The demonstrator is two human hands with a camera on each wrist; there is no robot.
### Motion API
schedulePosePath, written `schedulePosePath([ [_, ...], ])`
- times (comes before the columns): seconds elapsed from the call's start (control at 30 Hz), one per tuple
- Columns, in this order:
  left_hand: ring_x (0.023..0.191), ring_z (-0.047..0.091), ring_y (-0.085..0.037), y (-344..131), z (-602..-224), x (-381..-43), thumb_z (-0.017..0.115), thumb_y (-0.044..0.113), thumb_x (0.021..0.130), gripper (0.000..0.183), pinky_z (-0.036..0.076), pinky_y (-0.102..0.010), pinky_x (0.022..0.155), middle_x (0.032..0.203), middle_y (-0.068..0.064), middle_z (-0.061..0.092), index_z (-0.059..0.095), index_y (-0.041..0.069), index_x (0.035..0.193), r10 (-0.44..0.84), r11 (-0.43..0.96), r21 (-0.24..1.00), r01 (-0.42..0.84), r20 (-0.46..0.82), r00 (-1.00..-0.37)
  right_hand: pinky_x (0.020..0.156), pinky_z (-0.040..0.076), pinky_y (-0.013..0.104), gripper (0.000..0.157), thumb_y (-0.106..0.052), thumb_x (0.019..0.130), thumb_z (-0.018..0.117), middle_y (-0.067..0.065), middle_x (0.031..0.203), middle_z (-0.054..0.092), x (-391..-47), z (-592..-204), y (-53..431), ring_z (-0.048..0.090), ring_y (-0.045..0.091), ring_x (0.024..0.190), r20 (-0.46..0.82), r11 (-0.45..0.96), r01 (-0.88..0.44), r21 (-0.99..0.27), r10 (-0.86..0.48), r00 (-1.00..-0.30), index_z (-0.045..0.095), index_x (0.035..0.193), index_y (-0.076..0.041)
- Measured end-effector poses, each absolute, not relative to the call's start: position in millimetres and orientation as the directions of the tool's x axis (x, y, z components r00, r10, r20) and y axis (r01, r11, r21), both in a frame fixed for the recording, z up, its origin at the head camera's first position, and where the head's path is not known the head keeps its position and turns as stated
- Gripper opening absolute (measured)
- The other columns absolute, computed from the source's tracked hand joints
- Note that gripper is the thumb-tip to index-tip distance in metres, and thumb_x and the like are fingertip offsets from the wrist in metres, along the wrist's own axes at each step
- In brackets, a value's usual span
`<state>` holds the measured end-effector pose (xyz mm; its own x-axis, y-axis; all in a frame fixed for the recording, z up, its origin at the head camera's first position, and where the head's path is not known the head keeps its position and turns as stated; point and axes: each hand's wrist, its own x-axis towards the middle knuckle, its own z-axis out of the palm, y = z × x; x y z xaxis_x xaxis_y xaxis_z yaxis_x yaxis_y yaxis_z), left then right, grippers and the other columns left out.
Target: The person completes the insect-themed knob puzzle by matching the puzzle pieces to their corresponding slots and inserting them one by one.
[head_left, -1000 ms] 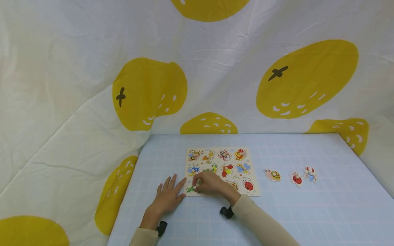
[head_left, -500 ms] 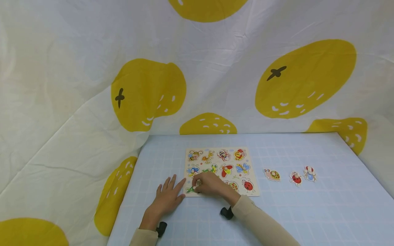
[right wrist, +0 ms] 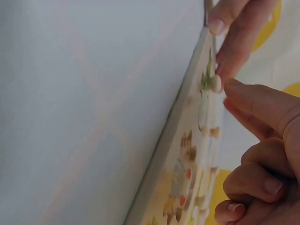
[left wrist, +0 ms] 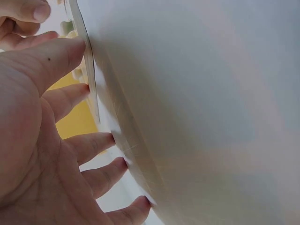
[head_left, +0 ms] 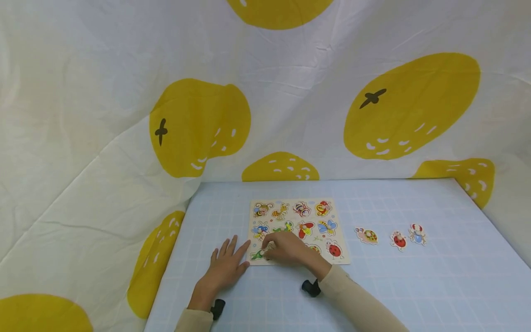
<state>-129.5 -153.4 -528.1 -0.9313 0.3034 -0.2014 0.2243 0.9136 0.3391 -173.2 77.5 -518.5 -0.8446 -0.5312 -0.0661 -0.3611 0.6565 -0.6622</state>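
Observation:
A wooden knob puzzle board [head_left: 346, 258] with insect pictures lies on the table. At its near left corner sits a green insect puzzle piece [head_left: 256, 255], its pale knob [right wrist: 215, 84] standing up. My right hand [head_left: 286, 249] is over the board's near left part; thumb and index fingertips are just beside that knob, with a small gap, and the other fingers are curled. My left hand [head_left: 225, 267] rests spread on the table, thumb and index fingertips at the board's left edge [left wrist: 89, 61]. The right hand hides some of the near-row pictures.
Right of the board lie three loose puzzle pieces: a snail [head_left: 367, 236], a ladybug [head_left: 399, 241] and a blue beetle with red pincers [head_left: 417, 234]. A white curtain with yellow fruit shapes [head_left: 282, 168] hangs behind and left of the light blue table [head_left: 448, 286].
My right hand has drawn back slightly to the right, its fingertips coming off the knob of the green insect piece, which stays on the board. The left hand has not moved.

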Motion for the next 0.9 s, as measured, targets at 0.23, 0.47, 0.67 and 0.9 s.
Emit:
schedulePosePath([
  [0.23, 0.147, 0.017, -0.045, -153, -529, -130, 0.063, 0.036, 0.099, 0.062, 0.013, -0.070, 0.112, 0.162, -0.019, 0.023, 0.039, 0.023, 0.155, 0.301, 0.915, 0.337, 0.222, -0.201, -0.932, 0.066, 0.049, 0.028, 0.013, -0.020, 0.090, 0.076, -0.010, 0.093, 0.069, -172, -511, 96, 0.059, 0.008, 0.076, -0.016, 0.646, -0.390, -0.657, -0.529, -0.849, 0.075, 0.103, -0.021],
  [0.47, 0.147, 0.017, -0.044, -152, -529, -130, 0.064, 0.036, 0.098, 0.063, 0.013, -0.069, 0.112, 0.162, -0.019, 0.023, 0.039, 0.024, 0.155, 0.293, 0.918, 0.333, 0.216, -0.201, -0.935, 0.048, 0.033, 0.023, 0.014, -0.020, 0.091, 0.075, -0.008, 0.066, 0.052, -168, -502, 120, 0.039, 0.006, 0.054, 0.026, 0.633, -0.381, -0.674, -0.495, -0.869, 0.074, 0.105, -0.015],
  [0.67, 0.147, 0.017, -0.044, -152, -529, -129, 0.064, 0.036, 0.098, 0.063, 0.013, -0.069, 0.113, 0.162, -0.019, 0.024, 0.040, 0.024, 0.155, 0.289, 0.919, 0.333, 0.213, -0.199, -0.937, 0.050, 0.029, 0.025, 0.014, -0.020, 0.093, 0.074, -0.005, 0.066, 0.049, -165, -499, 143, 0.035, 0.008, 0.055, 0.047, 0.650, -0.332, -0.684, -0.415, -0.909, 0.075, 0.105, -0.016],
  [0.9, 0.147, 0.016, -0.044, -152, -530, -129, 0.063, 0.037, 0.098, 0.063, 0.013, -0.069, 0.113, 0.162, -0.018, 0.023, 0.039, 0.024, 0.155, 0.287, 0.921, 0.325, 0.213, -0.199, -0.937, 0.048, 0.025, 0.025, 0.017, -0.022, 0.091, 0.076, -0.002, 0.063, 0.044, -163, -497, 176, 0.030, 0.010, 0.053, 0.041, 0.667, -0.261, -0.698, -0.327, -0.944, 0.075, 0.106, -0.016],
])
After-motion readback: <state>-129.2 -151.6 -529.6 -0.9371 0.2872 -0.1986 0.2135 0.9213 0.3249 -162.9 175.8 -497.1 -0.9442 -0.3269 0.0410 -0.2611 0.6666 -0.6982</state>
